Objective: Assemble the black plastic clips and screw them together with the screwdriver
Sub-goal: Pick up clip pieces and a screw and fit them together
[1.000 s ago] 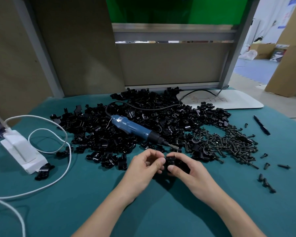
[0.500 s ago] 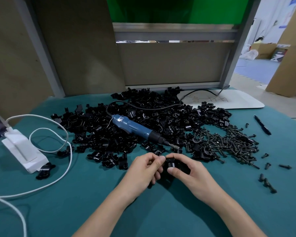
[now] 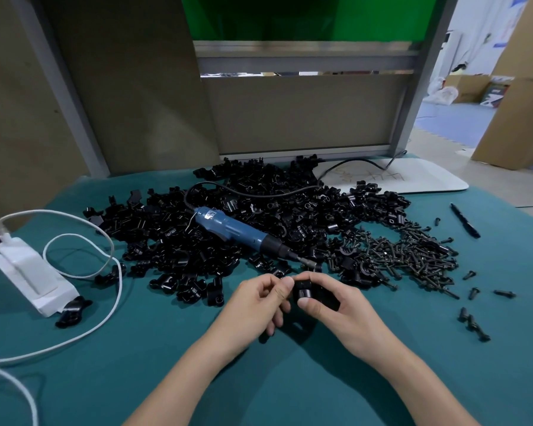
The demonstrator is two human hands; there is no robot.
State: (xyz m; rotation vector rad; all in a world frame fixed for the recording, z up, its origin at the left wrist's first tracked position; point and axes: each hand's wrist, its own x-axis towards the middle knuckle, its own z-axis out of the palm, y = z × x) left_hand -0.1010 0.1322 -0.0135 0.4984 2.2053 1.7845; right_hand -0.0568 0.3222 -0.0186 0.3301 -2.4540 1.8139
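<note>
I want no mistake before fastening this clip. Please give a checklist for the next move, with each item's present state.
1. Grip on black clip by left hand and right hand: ok.
2. Halves fully seated: cannot tell, joint hidden.
3. Tool free: screwdriver lies on the clip pile: ok.
4. Screws available: screw pile lies to the right: ok.
5. Screw already inserted: cannot tell.
</note>
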